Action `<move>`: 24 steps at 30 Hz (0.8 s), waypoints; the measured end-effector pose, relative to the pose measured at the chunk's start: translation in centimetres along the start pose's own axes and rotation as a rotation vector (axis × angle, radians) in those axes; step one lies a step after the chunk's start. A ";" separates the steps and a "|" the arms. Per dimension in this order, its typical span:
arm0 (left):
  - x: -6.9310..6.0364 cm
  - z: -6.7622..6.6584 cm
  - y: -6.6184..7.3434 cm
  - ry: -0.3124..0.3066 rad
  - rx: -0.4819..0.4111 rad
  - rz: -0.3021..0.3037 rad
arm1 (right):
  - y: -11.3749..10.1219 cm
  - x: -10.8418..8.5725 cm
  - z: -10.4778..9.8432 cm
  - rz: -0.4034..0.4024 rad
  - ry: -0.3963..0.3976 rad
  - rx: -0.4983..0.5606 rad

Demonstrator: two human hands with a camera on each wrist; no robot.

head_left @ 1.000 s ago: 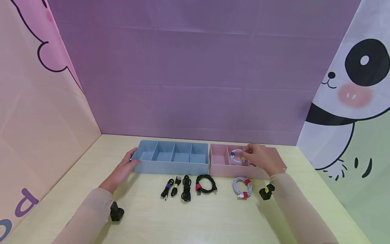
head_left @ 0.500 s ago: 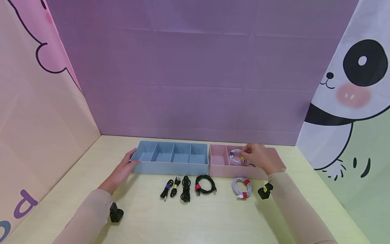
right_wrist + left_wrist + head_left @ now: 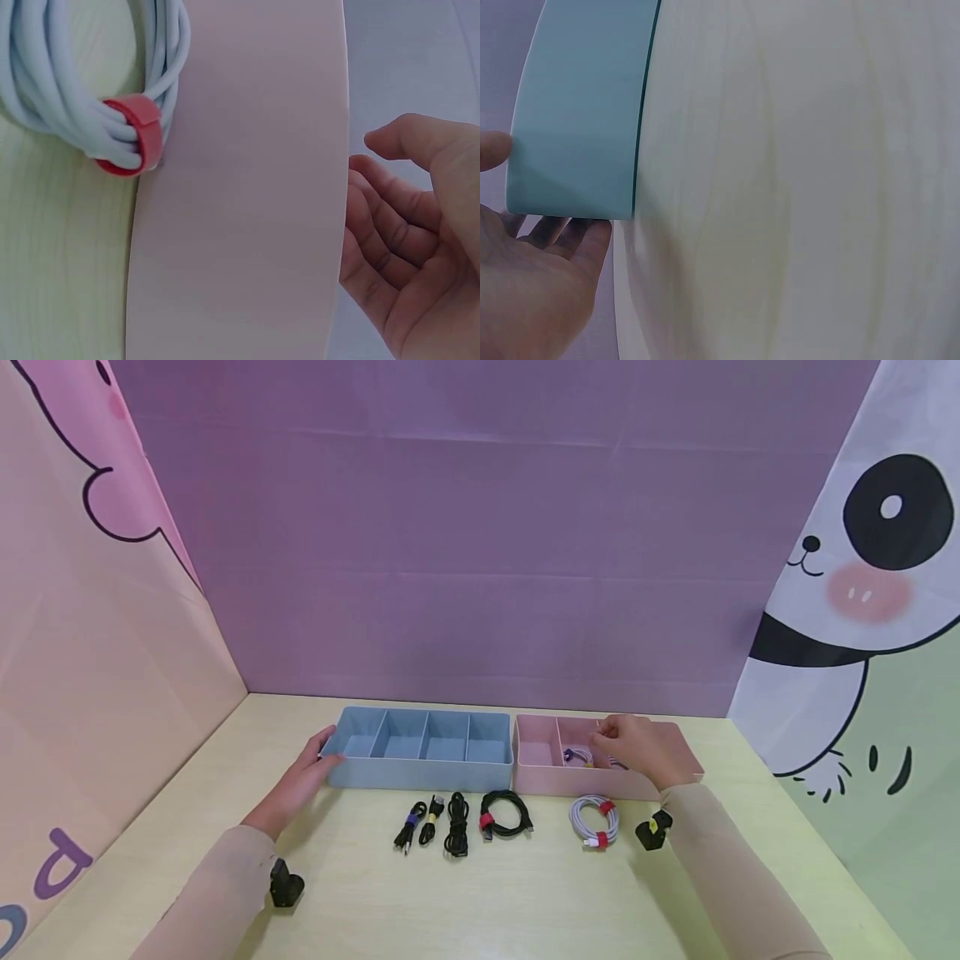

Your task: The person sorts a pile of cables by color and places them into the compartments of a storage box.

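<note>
At the left end of a blue compartment box (image 3: pixel 431 772), my left hand (image 3: pixel 303 772) grips the corner. In the left wrist view the thumb (image 3: pixel 493 150) lies at the box's rim and the other fingers are against its end wall. Over the pink compartment box (image 3: pixel 540 781) hovers my right hand (image 3: pixel 637 747), thumb and index finger slightly apart with nothing between them in the right wrist view. A small coiled white cable (image 3: pixel 577 755) with a purple tie lies in the compartment below it. Part of another cable (image 3: pixel 617 763) shows in the neighbouring compartment, mostly hidden by the hand.
Before the boxes lie a black cable with purple tie (image 3: pixel 409 827), one with yellow tie (image 3: pixel 431 820), a folded black cable (image 3: pixel 457 825), a coiled black cable with red tie (image 3: pixel 506 815) and a thick white coil (image 3: pixel 577 821) with red ties. A purple backdrop (image 3: pixel 480 568) stands behind.
The small white cable, pinched above the pink box before, has dropped into the compartment as my right fingers let go. My left hand stays at the blue box.
</note>
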State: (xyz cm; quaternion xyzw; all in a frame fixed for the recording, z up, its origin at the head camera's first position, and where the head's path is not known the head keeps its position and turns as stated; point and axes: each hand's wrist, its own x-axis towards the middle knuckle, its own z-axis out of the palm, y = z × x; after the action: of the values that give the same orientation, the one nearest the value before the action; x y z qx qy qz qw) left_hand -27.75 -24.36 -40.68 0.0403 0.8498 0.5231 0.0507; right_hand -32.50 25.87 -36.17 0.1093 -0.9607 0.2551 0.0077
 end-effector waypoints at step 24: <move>0.0 0.2 0.0 0.008 -0.032 0.005 | -0.2 -1.5 0.0 -0.112 0.034 0.021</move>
State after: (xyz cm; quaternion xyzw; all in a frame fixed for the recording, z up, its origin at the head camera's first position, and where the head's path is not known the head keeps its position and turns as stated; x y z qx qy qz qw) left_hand -27.75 -24.18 -40.79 0.0397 0.8413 0.5370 0.0468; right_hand -31.03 26.04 -36.19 0.1585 -0.9502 0.2659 0.0372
